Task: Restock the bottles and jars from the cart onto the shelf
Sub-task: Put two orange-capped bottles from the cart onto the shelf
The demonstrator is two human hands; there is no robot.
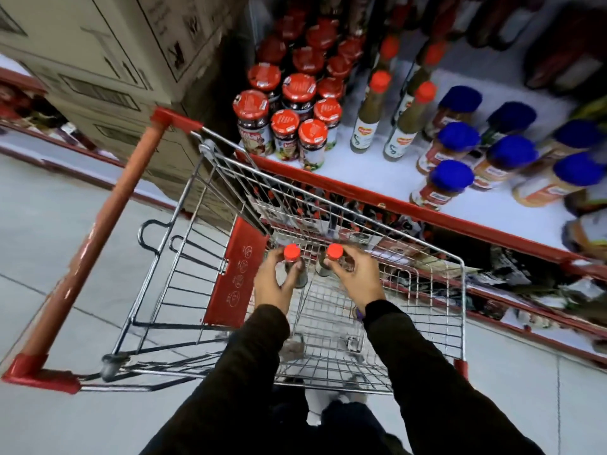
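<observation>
Down inside the cart (pixel 328 310), each grip is clamped on a red-capped bottle: left hand (pixel 274 285) on the left bottle (pixel 293 262), right hand (pixel 356 277) on the right bottle (pixel 331 261). Best lift straight up, clear the wire rim, then head for the shelf (pixel 377 165) gap beside the matching sauce bottles (pixel 371 116); jars (pixel 289 116) crowd the left.

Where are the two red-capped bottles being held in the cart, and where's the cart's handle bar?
Left-hand bottle (pixel 292 252): head view, on its red cap.
Right-hand bottle (pixel 334 251): head view, on its red cap.
Cart handle bar (pixel 98 234): head view, middle of the orange bar.
</observation>
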